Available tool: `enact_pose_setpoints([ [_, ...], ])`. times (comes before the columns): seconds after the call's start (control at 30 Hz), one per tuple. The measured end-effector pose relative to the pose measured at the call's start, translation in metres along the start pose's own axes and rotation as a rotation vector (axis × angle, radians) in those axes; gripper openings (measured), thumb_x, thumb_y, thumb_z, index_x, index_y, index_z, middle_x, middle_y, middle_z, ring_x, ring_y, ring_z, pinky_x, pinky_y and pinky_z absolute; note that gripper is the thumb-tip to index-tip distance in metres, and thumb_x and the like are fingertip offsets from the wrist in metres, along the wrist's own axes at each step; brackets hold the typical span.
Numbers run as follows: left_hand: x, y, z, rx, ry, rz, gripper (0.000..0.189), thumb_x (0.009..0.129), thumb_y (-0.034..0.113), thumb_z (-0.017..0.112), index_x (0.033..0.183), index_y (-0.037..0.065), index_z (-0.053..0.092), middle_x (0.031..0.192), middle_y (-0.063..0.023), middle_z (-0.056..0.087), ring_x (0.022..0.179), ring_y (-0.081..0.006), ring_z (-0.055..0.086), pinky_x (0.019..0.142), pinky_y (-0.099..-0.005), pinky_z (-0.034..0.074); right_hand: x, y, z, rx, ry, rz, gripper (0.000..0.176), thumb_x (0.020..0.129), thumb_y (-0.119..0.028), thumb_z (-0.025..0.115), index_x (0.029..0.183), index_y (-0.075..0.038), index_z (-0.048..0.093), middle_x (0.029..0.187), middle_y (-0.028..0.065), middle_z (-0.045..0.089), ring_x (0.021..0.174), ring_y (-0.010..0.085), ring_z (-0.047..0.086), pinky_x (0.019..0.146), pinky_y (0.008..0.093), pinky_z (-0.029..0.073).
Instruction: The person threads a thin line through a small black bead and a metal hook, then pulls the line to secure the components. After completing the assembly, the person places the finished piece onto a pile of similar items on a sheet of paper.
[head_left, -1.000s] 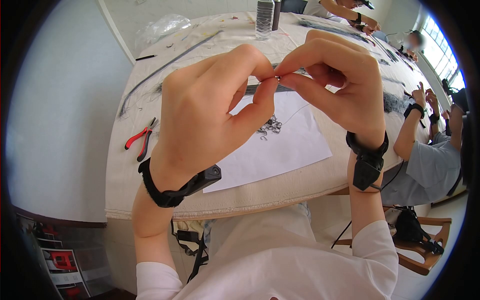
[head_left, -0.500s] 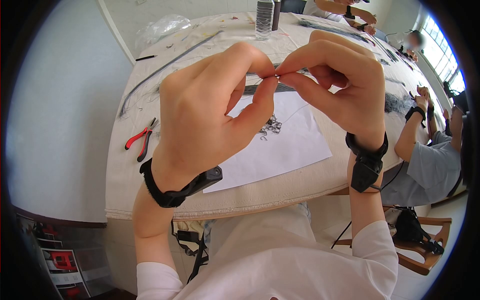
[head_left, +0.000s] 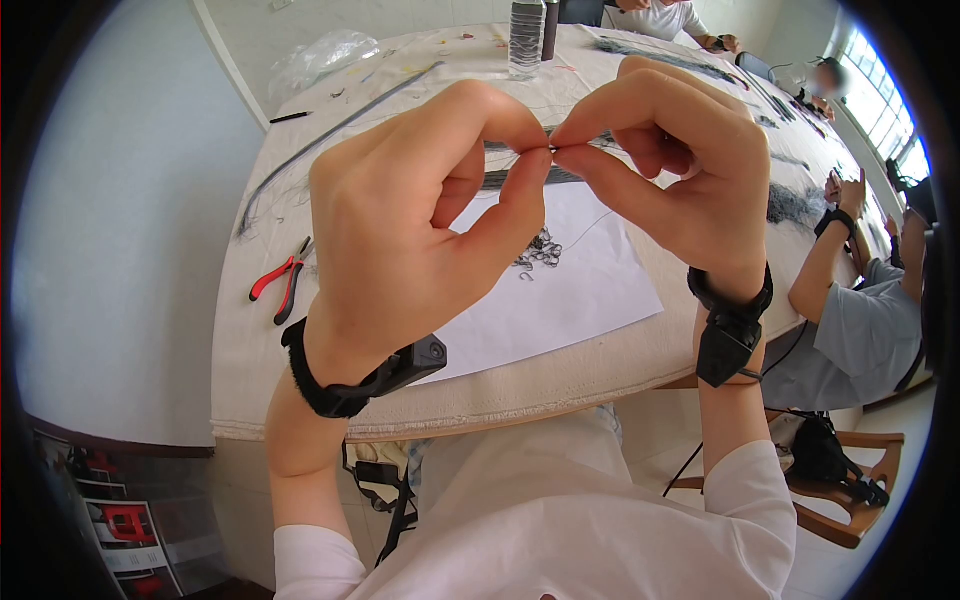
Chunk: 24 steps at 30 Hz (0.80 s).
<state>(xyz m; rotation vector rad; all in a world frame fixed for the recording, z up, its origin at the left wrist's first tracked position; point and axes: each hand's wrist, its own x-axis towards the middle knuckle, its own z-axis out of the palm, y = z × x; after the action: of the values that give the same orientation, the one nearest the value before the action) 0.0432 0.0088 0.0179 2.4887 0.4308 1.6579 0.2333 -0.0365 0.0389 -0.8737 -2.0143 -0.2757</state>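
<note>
1. The left hand (head_left: 400,240) and the right hand (head_left: 680,170) are raised above the worktop (head_left: 260,340), thumb and forefinger tips meeting. Both pinch a tiny dark metal piece (head_left: 552,150) between them. The other fingers are curled loosely.
2. The piece sits at the meeting point of the fingertips and is almost hidden by them, so I cannot tell its exact shape.
3. It looks very light and stiff, with a smooth, probably slippery surface. It is small enough to spring away if the pinch loosens.
4. The best hold is likely right at the fingertips, one hand on each end, with steady, moderate pressure. Squeezing hard could bend it.
5. Below the hands lies a white sheet of paper (head_left: 580,290) carrying a small heap of dark metal rings (head_left: 541,250).
6. Red-handled pliers (head_left: 283,279) rest on the worktop to the left, well apart from the hands. A clear plastic bottle (head_left: 527,35) stands at the far side.
</note>
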Motion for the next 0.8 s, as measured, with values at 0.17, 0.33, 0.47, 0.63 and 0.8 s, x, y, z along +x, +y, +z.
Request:
enact_pose_setpoints([
  [0.17, 0.0, 0.001, 0.0, 0.023, 0.006, -0.015, 0.018, 0.071, -0.006, 0.069, 0.084, 0.006, 0.064, 0.056, 0.0076, 0.029, 0.05, -0.0022, 0.023, 0.046, -0.02, 0.017, 0.0, 0.0, 0.0, -0.001, 0.006, -0.002, 0.019, 0.068, 0.003, 0.075, 0.084, -0.005, 0.07, 0.065, -0.0028, 0.051, 0.049, 0.0024, 0.036, 0.044, 0.0209, 0.02],
  [0.33, -0.001, -0.001, 0.0, 0.02, 0.006, 0.0, 0.018, 0.072, -0.005, 0.07, 0.085, 0.006, 0.064, 0.056, 0.0077, 0.029, 0.05, -0.0022, 0.023, 0.046, -0.02, 0.017, 0.0, 0.001, 0.001, -0.033, 0.004, -0.027, 0.019, 0.068, 0.003, 0.075, 0.084, -0.005, 0.07, 0.066, -0.0025, 0.052, 0.05, 0.0025, 0.036, 0.044, 0.0208, 0.02],
  [0.47, 0.001, -0.001, 0.001, 0.022, 0.021, 0.014, 0.019, 0.07, -0.006, 0.069, 0.083, 0.006, 0.063, 0.056, 0.0075, 0.03, 0.05, -0.0025, 0.024, 0.046, -0.0205, 0.017, 0.0, 0.001, 0.001, -0.022, 0.007, -0.023, 0.021, 0.068, 0.003, 0.074, 0.087, -0.005, 0.069, 0.066, -0.0035, 0.051, 0.05, 0.0023, 0.035, 0.045, 0.0203, 0.021],
  [0.63, 0.003, -0.007, 0.001, 0.04, 0.05, 0.104, 0.023, 0.064, -0.008, 0.066, 0.08, 0.008, 0.063, 0.063, 0.0055, 0.038, 0.053, -0.0045, 0.028, 0.047, -0.0209, 0.02, 0.0, 0.0, 0.0, 0.052, -0.018, 0.011, 0.024, 0.072, 0.002, 0.07, 0.095, -0.004, 0.066, 0.065, -0.0053, 0.05, 0.052, 0.0019, 0.034, 0.046, 0.019, 0.022],
  [0.8, 0.001, -0.012, 0.005, 0.005, 0.081, 0.107, 0.023, 0.064, -0.008, 0.066, 0.079, 0.008, 0.063, 0.074, 0.0036, 0.044, 0.055, -0.0045, 0.031, 0.048, -0.0204, 0.021, 0.001, -0.003, 0.0, 0.103, -0.043, 0.045, 0.019, 0.076, 0.002, 0.063, 0.095, -0.002, 0.065, 0.066, -0.0044, 0.052, 0.053, 0.0023, 0.036, 0.048, 0.0183, 0.024],
])
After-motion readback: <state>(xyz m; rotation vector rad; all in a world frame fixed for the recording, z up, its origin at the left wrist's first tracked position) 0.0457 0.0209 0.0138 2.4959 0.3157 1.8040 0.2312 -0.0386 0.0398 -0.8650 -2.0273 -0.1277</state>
